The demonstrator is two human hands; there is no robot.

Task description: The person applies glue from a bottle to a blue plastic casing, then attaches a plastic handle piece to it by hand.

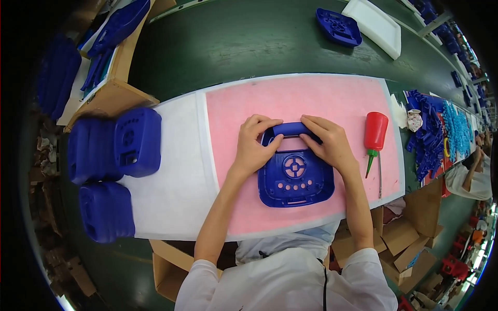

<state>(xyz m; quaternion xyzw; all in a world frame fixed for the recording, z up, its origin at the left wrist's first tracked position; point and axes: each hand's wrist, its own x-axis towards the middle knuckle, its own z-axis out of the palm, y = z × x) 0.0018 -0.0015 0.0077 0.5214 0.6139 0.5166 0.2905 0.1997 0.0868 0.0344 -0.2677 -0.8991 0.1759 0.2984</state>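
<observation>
A blue plastic housing shell lies on the pink mat, its hollow side with ribs and small pegs facing up. It has a round grille and a row of round holes. At its far end is a handle bar with a smooth blue strip along it. My left hand grips the left end of this handle, thumb on the near side and fingers beyond. My right hand pinches the right end likewise. Whether the strip is a separate piece, I cannot tell.
Right of the shell lie a red squeeze bottle with a green nozzle and a thin metal rod. Stacked blue shells stand at left. Dark blue strips and light blue pieces are heaped at right. Another shell and a white tray lie beyond.
</observation>
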